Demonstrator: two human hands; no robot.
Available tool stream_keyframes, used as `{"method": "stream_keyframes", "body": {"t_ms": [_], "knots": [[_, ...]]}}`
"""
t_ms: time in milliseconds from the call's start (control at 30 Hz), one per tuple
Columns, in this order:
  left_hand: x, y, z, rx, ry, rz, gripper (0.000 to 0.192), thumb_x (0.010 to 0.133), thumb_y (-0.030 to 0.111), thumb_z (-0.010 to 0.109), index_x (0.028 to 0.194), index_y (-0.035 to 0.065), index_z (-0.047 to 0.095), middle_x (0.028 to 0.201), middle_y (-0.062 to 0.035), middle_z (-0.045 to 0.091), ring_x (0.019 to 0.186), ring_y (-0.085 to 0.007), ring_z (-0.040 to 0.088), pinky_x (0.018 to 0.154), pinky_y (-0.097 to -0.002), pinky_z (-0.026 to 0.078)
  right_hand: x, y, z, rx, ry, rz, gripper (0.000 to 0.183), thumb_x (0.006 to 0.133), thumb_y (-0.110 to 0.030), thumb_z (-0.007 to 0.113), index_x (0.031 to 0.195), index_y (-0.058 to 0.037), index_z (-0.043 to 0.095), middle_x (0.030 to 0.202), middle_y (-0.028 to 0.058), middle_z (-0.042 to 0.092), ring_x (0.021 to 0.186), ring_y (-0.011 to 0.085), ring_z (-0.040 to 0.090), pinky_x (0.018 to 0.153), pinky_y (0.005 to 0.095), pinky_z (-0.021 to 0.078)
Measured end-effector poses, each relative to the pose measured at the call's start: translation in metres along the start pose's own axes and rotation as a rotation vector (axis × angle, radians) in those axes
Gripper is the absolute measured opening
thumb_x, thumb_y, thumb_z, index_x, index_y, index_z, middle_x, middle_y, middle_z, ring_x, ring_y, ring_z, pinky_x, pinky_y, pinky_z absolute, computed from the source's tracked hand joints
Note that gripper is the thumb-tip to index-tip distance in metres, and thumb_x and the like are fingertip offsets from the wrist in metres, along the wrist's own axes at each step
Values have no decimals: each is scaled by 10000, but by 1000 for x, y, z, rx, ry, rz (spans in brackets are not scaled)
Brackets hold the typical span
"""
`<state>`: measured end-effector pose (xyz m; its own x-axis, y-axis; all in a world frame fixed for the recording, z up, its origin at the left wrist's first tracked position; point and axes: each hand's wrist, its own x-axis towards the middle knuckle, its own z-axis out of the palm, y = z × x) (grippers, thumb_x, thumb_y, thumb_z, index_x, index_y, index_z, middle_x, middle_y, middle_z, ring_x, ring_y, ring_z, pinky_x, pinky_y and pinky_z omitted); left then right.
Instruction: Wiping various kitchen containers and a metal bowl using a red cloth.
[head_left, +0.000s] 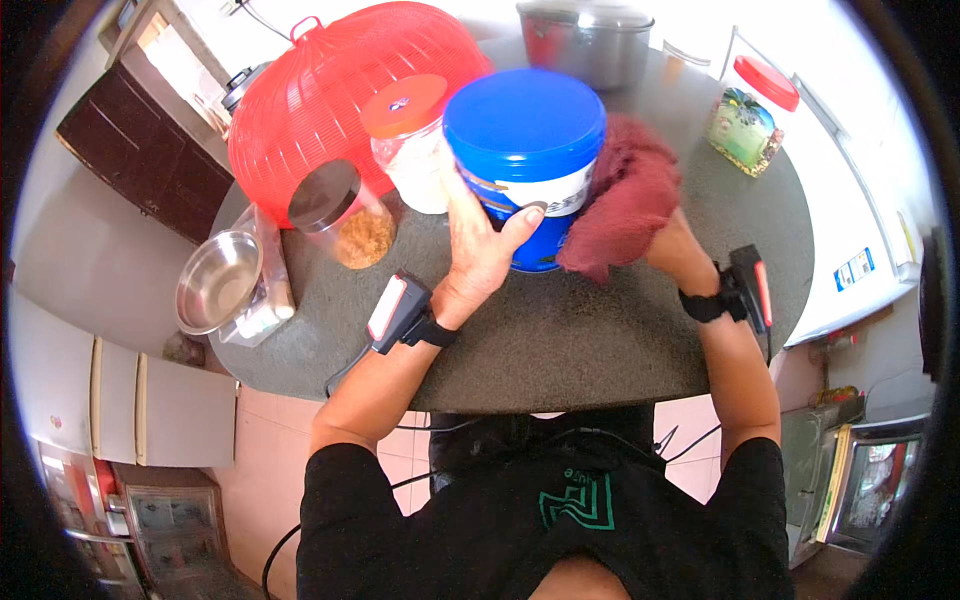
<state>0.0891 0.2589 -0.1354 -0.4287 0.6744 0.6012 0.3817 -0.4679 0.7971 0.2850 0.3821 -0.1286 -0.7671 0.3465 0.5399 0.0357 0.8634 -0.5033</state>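
Observation:
A blue plastic tub with a blue lid and a white label stands in front of me on the round grey table. My left hand grips its left side, thumb across the front. Against the tub's right side lies a dark red cloth. My right hand holds this cloth, which covers most of its fingers. Just left of the tub is a clear jar with a red lid and white contents. Nearer on the left sits a clear jar with a dark lid, holding something brown and grainy.
A red mesh food cover takes up the table's back left. A steel bowl rests on a clear container at the left edge. At the back is a metal pot; a red-lidded square jar stands on the right.

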Motion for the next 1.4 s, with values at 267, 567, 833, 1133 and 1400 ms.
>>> {"method": "stream_keyframes", "body": {"t_ms": [267,567,833,1133,1400], "knots": [[-4,0,-6,-195,-256,5,1026,711,400,704,1465,59,98,1411,-157,299,1329,-279,290,1058,-444,266,-14,-6,-21,-88,217,80,516,843,-236,638,1287,-62,444,1277,118,504,1200,275,458,1068,399,310],[2,2,-9,-200,-325,-153,1234,506,263,904,1420,18,112,1344,-149,379,1251,-260,396,1059,-404,328,-22,16,1,57,18,56,460,836,-258,621,1243,-75,508,1278,147,523,1219,293,460,1075,420,301],[7,2,-11,-203,-140,-142,1066,546,204,883,1361,9,225,1245,-145,476,1154,-254,488,1001,-400,398,-2,30,39,83,84,7,492,791,-265,655,1219,-64,521,1263,158,525,1191,316,478,1035,429,338],[8,-3,-3,-339,-309,-121,1223,514,229,904,1424,38,110,1345,-139,385,1268,-255,377,1074,-404,311,-18,57,2,-92,11,120,359,835,-230,620,1168,-101,578,1177,110,585,1127,280,524,970,404,423],[3,-1,4,-246,-237,5,1241,523,255,891,1426,25,71,1378,-174,301,1310,-290,301,1102,-433,247,-1,26,14,102,289,-84,772,848,-293,662,1426,-33,222,1386,116,389,1303,227,341,1120,375,243]]}}
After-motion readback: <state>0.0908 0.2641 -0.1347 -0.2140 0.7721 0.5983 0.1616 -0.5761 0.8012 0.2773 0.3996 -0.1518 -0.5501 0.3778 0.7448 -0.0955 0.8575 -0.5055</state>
